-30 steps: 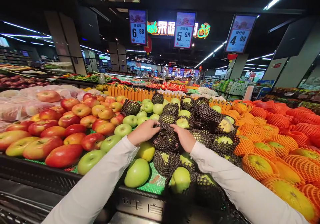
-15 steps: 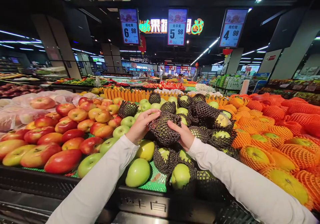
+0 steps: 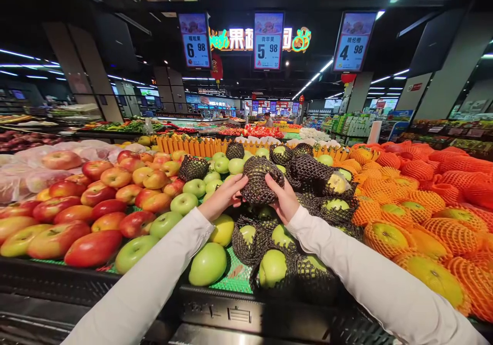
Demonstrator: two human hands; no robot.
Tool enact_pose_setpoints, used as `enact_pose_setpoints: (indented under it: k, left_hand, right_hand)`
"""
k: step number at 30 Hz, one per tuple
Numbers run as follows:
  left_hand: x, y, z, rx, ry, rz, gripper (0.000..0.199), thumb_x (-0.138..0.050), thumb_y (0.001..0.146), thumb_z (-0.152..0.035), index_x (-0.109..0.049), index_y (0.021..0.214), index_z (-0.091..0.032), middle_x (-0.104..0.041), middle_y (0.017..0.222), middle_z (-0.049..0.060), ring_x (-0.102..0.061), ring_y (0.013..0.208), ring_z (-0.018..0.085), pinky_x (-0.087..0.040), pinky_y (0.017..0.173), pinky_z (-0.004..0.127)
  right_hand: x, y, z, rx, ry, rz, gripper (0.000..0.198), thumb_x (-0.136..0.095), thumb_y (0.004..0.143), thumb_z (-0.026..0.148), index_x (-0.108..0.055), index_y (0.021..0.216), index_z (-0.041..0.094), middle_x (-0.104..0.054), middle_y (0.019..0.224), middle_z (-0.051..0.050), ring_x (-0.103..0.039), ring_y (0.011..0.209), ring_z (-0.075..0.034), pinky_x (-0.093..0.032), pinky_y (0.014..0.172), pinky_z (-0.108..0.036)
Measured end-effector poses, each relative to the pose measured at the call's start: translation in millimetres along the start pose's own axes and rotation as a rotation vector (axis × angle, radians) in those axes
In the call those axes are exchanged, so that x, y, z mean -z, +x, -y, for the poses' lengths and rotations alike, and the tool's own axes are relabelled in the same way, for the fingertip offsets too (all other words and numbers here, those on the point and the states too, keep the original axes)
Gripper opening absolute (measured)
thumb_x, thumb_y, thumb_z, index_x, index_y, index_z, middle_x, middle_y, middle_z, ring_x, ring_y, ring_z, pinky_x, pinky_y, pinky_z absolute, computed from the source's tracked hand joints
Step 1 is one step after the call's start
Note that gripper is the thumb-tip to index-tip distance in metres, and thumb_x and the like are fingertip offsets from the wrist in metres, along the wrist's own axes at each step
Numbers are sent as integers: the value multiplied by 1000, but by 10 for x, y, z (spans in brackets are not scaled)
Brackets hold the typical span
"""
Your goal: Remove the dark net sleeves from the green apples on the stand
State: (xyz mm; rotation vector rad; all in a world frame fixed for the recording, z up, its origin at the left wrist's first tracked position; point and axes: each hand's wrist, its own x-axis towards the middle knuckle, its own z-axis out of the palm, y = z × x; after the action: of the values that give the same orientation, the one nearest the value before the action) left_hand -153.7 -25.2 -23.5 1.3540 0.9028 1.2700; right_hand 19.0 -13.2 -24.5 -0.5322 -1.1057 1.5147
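Observation:
Between my two hands, raised above the green apples, is a green apple in a black foam net point(image 3: 262, 180). My left hand point(image 3: 227, 193) grips its left side with thumb and fingertips. On the right side, my right hand point(image 3: 284, 197) has its thumb pressed on the net and its fingers curled beneath. The netting covers nearly all of the fruit. Just below lie netted green apples point(image 3: 272, 268), some with bare skin showing. A bare green apple point(image 3: 208, 264) rests on the green mat point(image 3: 233, 281) near the front edge.
Red apples point(image 3: 94, 245) are heaped on the left, orange-netted oranges point(image 3: 389, 236) on the right. A black crate edge point(image 3: 215, 306) runs along the front. An orange picket divider point(image 3: 185, 145) stands behind the fruit. Price screens point(image 3: 268, 42) hang overhead. A person point(image 3: 267, 120) is far back.
Both hands have lifted the netted apple slightly and turned it. My left fingers have shifted from its top to its left side. The view has swung slightly to the right.

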Motion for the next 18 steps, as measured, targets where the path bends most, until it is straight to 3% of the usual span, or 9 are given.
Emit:
enact_pose_setpoints:
  k: [3,8,13,18]
  left_hand:
    - [15,40,74,-8,0,58,58,-71,75,-65,-63,111,-20,-60,74,-1,-52,58,11,-29,44,21]
    - [19,60,94,-59,44,14,57,-66,75,-72,-60,91,-18,-55,65,-1,-52,56,13,-32,43,23]
    - [-15,-1,20,-259,316,-87,56,-62,78,-73,-58,83,-16,-51,61,-2,-45,48,10,-34,43,25]
    - [32,14,33,-426,453,-248,45,-61,84,-60,-57,98,-17,-51,62,-4,-46,46,11,-39,43,24]
  right_hand:
    - [18,-12,22,-1,6,22,57,-81,60,40,-61,110,25,-69,114,-3,-66,99,-22,-59,72,-33]
    - [48,11,4,-36,-62,8,53,-71,58,32,-57,109,28,-69,108,0,-65,95,-22,-57,70,-33]
    - [89,70,-87,39,-158,13,59,-79,57,31,-48,107,28,-68,106,0,-65,101,-22,-56,89,-39]
    - [100,111,-128,137,-184,-31,67,-84,48,26,-51,107,24,-69,101,-1,-65,99,-21,-50,101,-41]
